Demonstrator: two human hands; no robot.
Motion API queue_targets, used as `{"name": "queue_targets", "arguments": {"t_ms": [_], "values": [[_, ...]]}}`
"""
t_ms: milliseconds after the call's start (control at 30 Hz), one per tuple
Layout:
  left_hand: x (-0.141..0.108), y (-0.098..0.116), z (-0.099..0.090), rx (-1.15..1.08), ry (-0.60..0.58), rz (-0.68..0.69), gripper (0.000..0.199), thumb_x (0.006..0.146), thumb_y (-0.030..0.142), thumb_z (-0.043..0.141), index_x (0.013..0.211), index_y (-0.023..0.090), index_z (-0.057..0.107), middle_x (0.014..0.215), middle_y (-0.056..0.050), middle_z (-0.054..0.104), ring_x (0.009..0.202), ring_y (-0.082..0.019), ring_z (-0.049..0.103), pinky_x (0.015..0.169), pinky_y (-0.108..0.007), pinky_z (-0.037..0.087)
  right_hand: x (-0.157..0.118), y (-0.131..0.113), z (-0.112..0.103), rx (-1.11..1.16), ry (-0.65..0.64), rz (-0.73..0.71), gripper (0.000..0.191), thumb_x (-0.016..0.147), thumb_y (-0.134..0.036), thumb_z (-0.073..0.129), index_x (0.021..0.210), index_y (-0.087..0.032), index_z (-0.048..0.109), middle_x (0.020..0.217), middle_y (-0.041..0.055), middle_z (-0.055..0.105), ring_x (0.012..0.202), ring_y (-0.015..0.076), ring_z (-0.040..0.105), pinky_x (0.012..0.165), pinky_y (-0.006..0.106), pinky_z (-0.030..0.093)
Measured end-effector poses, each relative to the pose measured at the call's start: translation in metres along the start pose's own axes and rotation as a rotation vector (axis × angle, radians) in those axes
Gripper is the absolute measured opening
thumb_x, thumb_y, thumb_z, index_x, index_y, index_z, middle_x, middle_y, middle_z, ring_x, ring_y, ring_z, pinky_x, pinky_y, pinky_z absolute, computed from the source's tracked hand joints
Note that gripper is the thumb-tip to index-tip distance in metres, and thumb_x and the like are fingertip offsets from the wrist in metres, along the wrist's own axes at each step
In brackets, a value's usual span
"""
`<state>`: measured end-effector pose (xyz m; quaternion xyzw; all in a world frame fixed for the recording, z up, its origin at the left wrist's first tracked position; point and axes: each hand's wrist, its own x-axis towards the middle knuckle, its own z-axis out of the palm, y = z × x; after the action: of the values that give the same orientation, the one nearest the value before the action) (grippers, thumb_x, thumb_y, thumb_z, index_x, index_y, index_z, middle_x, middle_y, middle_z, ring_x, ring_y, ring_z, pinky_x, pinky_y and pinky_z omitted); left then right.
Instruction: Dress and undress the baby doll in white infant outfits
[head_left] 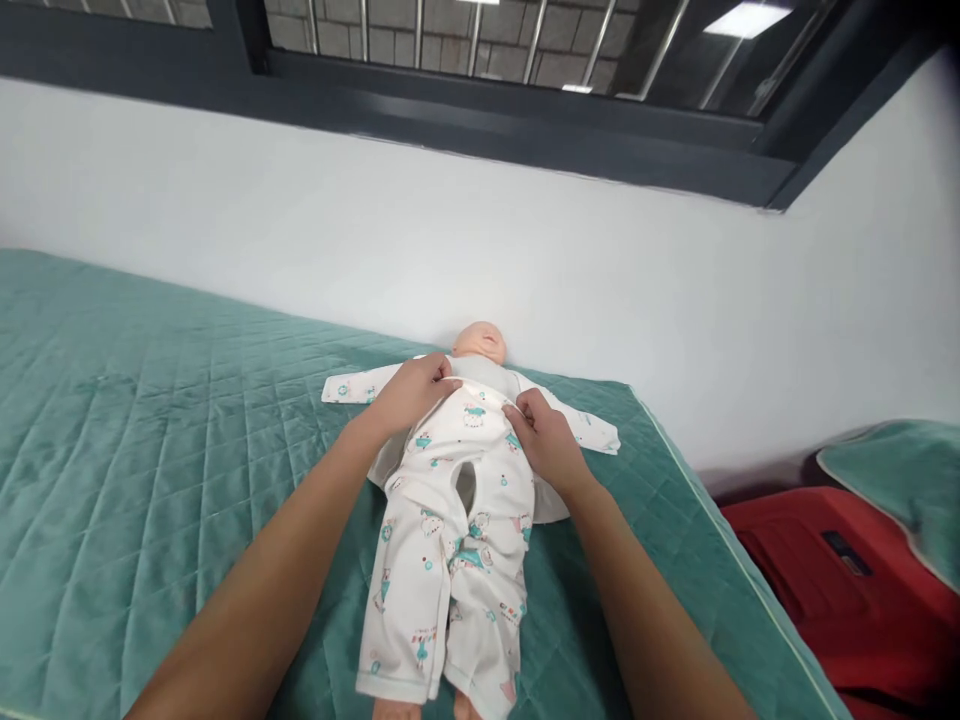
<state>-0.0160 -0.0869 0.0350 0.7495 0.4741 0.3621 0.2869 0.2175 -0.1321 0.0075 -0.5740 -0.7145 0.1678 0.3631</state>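
A baby doll [480, 342] lies on its back with its head toward the wall. White printed pants [427, 520] cover its legs, split open at the crotch, and its feet show below the cuffs. A white printed jacket [592, 428] is on its arms, which stretch out to both sides; the jacket's front lies spread beneath the body. My left hand [416, 390] pinches the pants' waistband at the left of the belly. At the right side of the same waistband, my right hand [544, 430] grips the edge with curled fingers.
Under the doll is a green quilted cover [187, 450] reaching to the white wall [375, 230]. A barred window [480, 60] with a dark frame sits above. To the right, past the cover's edge, stands a red case or chair [832, 570] with green cloth [900, 480] over it.
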Motion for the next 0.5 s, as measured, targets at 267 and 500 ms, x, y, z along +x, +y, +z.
{"name": "queue_targets", "arguments": {"t_ms": [267, 500], "values": [[0.002, -0.028, -0.002, -0.407, -0.078, -0.200, 0.024, 0.077, 0.040, 0.067, 0.085, 0.018, 0.063, 0.078, 0.001, 0.060, 0.074, -0.013, 0.053, 0.067, -0.024, 0.039, 0.011, 0.020, 0.020, 0.739, 0.063, 0.335, 0.033, 0.075, -0.047, 0.070, 0.082, -0.024, 0.048, 0.070, -0.0054, 0.051, 0.062, 0.0131, 0.048, 0.059, 0.025, 0.038], [-0.011, -0.036, -0.016, -0.260, -0.184, -0.161, 0.026, 0.082, 0.044, 0.062, 0.079, 0.018, 0.056, 0.073, 0.002, 0.055, 0.068, -0.013, 0.047, 0.062, -0.024, 0.035, 0.006, 0.021, 0.002, 0.971, 0.015, 0.425, 0.036, 0.069, -0.043, 0.080, 0.085, -0.023, 0.055, 0.066, -0.0064, 0.052, 0.055, 0.0104, 0.046, 0.054, 0.023, 0.037]]}}
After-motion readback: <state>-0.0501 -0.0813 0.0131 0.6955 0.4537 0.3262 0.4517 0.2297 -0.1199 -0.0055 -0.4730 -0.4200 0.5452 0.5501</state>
